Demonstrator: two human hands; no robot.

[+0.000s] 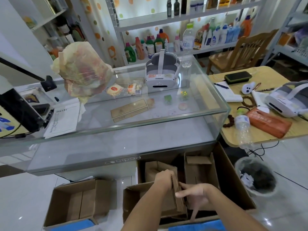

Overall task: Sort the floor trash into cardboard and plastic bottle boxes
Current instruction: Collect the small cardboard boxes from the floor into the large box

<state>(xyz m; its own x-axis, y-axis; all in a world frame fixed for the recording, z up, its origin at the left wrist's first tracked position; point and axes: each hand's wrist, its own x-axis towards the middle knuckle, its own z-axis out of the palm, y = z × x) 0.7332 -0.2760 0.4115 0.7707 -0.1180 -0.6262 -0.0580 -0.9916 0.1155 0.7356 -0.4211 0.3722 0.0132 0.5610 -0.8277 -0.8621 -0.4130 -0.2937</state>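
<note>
- Two hands work inside the large cardboard box on the floor, below the glass counter.
- Left hand curls over the top edge of a flattened cardboard piece and grips it. The piece stands on edge, its long axis running away from the person.
- Right hand sits just right of the piece, fingers spread and straight, tips against its face, clamped on nothing.
- Likely step: seating the piece among the cardboard already in this box. The left hand governs it and the right steadies.
- Smaller carton at left shows no bottles. A crushed plastic bottle lies on the yellow table, nearer the right hand.
</note>
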